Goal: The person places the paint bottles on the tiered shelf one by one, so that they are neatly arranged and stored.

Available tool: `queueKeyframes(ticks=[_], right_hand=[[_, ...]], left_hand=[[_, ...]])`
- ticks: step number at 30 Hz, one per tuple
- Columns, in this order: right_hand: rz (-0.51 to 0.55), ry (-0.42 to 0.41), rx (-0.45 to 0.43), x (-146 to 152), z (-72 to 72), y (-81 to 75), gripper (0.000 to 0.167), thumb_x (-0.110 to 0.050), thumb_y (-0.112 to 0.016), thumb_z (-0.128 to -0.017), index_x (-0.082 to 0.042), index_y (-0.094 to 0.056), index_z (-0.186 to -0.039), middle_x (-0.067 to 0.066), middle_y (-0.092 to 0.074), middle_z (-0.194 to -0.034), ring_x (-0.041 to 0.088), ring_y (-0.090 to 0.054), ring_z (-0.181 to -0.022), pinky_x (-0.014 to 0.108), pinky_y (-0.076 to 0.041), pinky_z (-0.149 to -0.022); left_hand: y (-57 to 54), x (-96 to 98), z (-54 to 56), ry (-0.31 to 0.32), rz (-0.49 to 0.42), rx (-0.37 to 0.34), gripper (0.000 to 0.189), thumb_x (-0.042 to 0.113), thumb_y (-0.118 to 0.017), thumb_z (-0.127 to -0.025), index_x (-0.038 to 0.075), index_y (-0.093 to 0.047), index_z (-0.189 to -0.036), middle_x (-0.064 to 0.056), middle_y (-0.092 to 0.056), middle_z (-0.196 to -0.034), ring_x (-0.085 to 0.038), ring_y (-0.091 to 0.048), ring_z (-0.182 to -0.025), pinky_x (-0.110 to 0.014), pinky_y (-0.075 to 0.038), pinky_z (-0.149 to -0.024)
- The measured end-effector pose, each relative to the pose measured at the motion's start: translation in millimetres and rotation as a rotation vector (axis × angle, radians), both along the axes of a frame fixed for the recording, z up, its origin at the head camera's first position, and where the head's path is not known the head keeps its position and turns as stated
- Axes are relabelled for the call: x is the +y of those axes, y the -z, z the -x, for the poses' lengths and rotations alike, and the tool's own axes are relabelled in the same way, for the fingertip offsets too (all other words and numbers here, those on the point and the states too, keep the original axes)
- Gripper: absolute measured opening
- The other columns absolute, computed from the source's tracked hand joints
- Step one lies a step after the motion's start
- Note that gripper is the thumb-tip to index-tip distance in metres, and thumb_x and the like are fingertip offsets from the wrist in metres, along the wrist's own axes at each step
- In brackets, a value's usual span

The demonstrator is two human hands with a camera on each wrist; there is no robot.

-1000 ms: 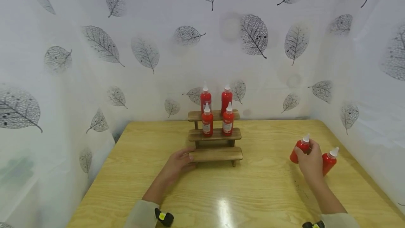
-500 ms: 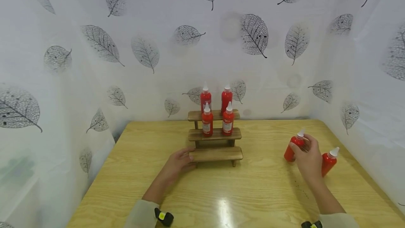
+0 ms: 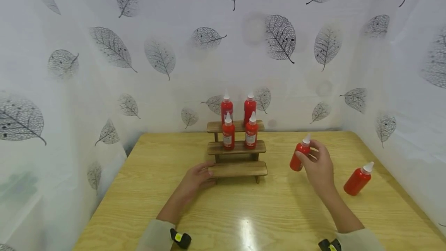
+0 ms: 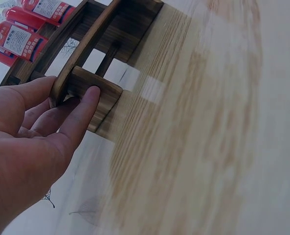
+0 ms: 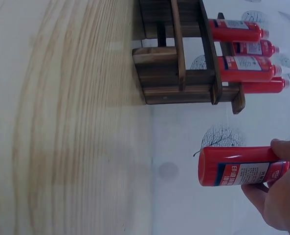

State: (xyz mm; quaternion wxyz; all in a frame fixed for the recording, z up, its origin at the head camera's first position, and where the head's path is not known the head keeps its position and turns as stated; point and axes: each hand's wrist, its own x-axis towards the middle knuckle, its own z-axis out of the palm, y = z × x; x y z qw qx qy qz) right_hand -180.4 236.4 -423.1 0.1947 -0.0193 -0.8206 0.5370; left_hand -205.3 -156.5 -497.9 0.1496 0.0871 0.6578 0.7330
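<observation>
My right hand (image 3: 318,167) holds a red squeeze bottle (image 3: 300,157) with a white pointed cap, fingers and thumb around its upper part. The bottle leans slightly, and the right wrist view shows its label and base raised over the table. At the left end of a three-tier wooden stand (image 3: 238,169), my left hand (image 3: 195,181) grips the lowest step. A fingertip presses the step's end support in the left wrist view. Two red bottles (image 3: 228,136) stand upright on the middle step, and two more bottles (image 3: 249,107) on the top one.
Another red bottle (image 3: 357,181) with a white cap stands at the right of the wooden table (image 3: 156,154). A pale curtain (image 3: 195,69) printed with leaves surrounds the table at the back and sides.
My right hand has lifted the bottle and carried it left toward the stand, away from the other bottle at the right. My left hand has stayed at the stand's lowest step.
</observation>
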Motion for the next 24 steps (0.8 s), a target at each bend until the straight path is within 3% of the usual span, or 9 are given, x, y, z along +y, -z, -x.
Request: queueKeyframes(ticks=[10,15,24], right_hand=[[0.048,-0.166,0.054,-38,1.0,-10.9,0.058,-0.022,-0.07,-0.096,-0.007,-0.043,-0.145,0.012,-0.05,-0.14,0.034,-0.057,-0.126,0.007,-0.049,-0.088],[0.04,-0.215,0.099,-56,2.9,-14.8,0.056,-0.019,-0.072,-0.095,-0.006,-0.046,-0.143,0.011,-0.052,-0.138,0.032,-0.058,-0.126,0.011,-0.049,-0.097],[0.06,-0.295,0.106,-91,9.2,-16.4,0.055,-0.015,-0.074,-0.093,-0.005,-0.048,-0.14,0.014,-0.053,-0.135,0.036,-0.058,-0.124,0.048,-0.05,-0.108]], left_hand=[[1.4,-1.3,1.0,0.006,-0.011,-0.011,0.051,0.011,-0.058,-0.102,-0.003,-0.042,-0.149,-0.029,-0.026,-0.161,-0.042,-0.048,-0.136,-0.044,-0.054,-0.103],[2.2,-1.2,2.1,0.008,-0.005,-0.003,0.051,0.011,-0.057,-0.103,-0.003,-0.042,-0.149,-0.029,-0.023,-0.162,-0.044,-0.043,-0.139,-0.045,-0.054,-0.103],[2.9,-1.4,1.6,0.003,0.002,0.002,0.05,0.011,-0.057,-0.103,-0.003,-0.043,-0.149,-0.027,-0.021,-0.163,-0.046,-0.031,-0.146,-0.045,-0.054,-0.103]])
